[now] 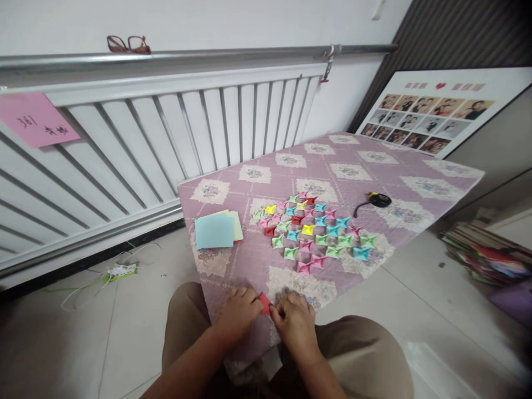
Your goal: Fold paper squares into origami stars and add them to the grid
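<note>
A small folded piece of red paper point(265, 304) lies at the near end of the cloth-covered table, between my two hands. My left hand point(239, 311) has its curled fingers on the paper's left edge. On the opposite edge, my right hand point(294, 320) pinches the paper between thumb and fingers. Beyond them, several small folded paper pieces point(308, 229) in pink, green, blue, yellow and red stand in slanting rows. Left of these is a stack of paper sheets point(214, 230), light blue on top, with pale yellow and red edges showing beneath.
A black tape measure point(379, 199) with a strap rests on the table's right side. Behind the table point(233, 266) runs a white radiator point(216, 124); glasses point(128, 44) sit on the pipe above. A photo board point(432, 113) leans at the back right. A power strip point(121, 270) lies on the floor.
</note>
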Available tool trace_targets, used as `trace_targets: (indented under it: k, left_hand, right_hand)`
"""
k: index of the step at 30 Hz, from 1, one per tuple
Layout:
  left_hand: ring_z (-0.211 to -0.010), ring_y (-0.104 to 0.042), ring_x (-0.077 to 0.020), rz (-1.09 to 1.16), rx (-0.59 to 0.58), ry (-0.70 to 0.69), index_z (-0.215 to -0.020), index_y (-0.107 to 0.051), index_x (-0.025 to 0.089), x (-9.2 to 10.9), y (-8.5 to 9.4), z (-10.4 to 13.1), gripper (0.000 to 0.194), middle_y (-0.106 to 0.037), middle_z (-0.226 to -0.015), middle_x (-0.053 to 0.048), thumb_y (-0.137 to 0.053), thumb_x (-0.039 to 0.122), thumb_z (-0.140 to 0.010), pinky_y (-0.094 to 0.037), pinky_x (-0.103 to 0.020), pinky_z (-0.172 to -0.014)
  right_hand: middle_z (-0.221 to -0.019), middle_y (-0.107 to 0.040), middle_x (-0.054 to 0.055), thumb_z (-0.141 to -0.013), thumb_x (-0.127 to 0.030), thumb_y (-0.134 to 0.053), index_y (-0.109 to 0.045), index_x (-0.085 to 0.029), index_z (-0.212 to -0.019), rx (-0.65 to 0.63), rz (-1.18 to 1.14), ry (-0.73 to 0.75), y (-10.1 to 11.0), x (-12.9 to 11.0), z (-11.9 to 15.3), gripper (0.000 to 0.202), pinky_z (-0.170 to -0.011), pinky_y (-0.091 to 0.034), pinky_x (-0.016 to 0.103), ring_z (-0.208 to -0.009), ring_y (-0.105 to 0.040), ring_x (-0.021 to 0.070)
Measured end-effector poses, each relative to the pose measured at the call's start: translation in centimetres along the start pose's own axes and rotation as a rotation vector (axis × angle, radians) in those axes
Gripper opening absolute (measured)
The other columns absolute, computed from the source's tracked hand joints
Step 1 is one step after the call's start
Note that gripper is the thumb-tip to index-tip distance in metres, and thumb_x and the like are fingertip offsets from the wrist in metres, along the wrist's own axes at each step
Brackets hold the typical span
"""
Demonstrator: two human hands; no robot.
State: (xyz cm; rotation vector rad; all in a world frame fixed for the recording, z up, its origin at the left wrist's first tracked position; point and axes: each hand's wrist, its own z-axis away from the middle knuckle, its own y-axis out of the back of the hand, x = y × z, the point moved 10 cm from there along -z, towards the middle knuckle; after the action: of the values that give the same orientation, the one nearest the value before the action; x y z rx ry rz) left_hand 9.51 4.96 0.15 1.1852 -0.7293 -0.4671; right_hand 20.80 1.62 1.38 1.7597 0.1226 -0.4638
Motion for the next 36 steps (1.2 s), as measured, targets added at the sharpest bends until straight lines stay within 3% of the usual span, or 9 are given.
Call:
trace_targets:
  k: [4,11,16,19,26,31,36]
  left_hand:
    - [-0.101,-0.046,-0.0210,-0.025,-0.007,-0.105,-0.103,-0.059,0.023,0.7,-0.1,0.1,0.018,-0.058,-0.105,-0.002,-0.042,0.026,-0.096,-0.034,-0.036,-0.087]
    - [-0.100,-0.047,-0.0206,-0.012,0.016,-0.078,-0.109,-0.057,0.023,0.6,0.0,0.1,0.022,-0.057,-0.109,-0.003,-0.040,0.024,-0.096,-0.035,-0.035,-0.086]
    - [-0.100,-0.047,-0.0204,0.012,0.019,-0.062,-0.110,-0.057,0.024,0.4,-0.2,0.1,0.022,-0.057,-0.111,-0.003,-0.041,0.024,-0.095,-0.035,-0.035,-0.087]
    - [-0.099,-0.047,-0.0203,0.016,0.017,-0.063,-0.109,-0.058,0.024,0.4,-0.2,0.0,0.022,-0.057,-0.110,-0.003,-0.042,0.023,-0.094,-0.035,-0.035,-0.087]
    - [-0.100,-0.047,-0.0200,0.029,0.029,-0.083,-0.113,-0.056,0.026,0.4,0.2,0.0,0.024,-0.058,-0.107,-0.002,-0.041,0.026,-0.096,-0.034,-0.034,-0.087]
    - [-0.101,-0.047,-0.0191,0.083,0.037,-0.072,-0.112,-0.059,0.026,0.1,0.2,-0.1,0.023,-0.056,-0.107,-0.003,-0.043,0.027,-0.095,-0.033,-0.033,-0.088]
    - [-0.102,-0.046,-0.0192,0.135,0.048,0.037,-0.106,-0.061,0.030,-1.7,0.2,0.1,0.019,-0.055,-0.108,0.000,-0.048,0.027,-0.092,-0.032,-0.034,-0.089]
  right_hand:
    - [-0.072,-0.059,0.001,-0.077,-0.027,-0.068,-0.057,-0.022,-0.059,0.005,0.007,0.007,0.2,-0.1,0.1,0.022,-0.074,-0.031,0.032,-0.078,-0.051,0.0198]
    - [-0.072,-0.057,0.001,-0.077,-0.032,-0.068,-0.057,-0.022,-0.060,0.056,0.032,0.010,1.2,0.3,0.4,0.022,-0.072,-0.032,0.033,-0.077,-0.050,0.0210]
    - [-0.080,-0.060,0.003,-0.083,-0.028,-0.060,-0.064,-0.023,-0.080,0.126,0.013,0.047,1.2,0.7,0.8,0.008,-0.073,-0.034,0.033,-0.079,-0.051,0.0210]
    - [-0.081,-0.061,0.004,-0.086,-0.023,-0.055,-0.065,-0.022,-0.083,0.142,0.005,0.075,1.3,0.7,0.9,0.010,-0.074,-0.035,0.034,-0.078,-0.052,0.0209]
    - [-0.087,-0.063,0.004,-0.091,-0.017,-0.048,-0.065,-0.021,-0.097,0.108,-0.042,0.429,0.3,-4.1,2.8,0.019,-0.077,-0.041,0.031,-0.080,-0.054,0.0177]
    - [-0.091,-0.064,0.005,-0.088,-0.013,-0.050,-0.063,-0.021,-0.106,0.120,-0.016,0.487,-0.9,-4.9,3.6,0.024,-0.077,-0.044,0.033,-0.082,-0.055,0.0191]
    - [-0.098,-0.065,0.005,-0.088,-0.017,-0.051,-0.061,-0.024,-0.114,0.095,0.052,0.519,-1.2,-4.9,3.8,0.028,-0.082,-0.045,0.036,-0.089,-0.056,0.0208]
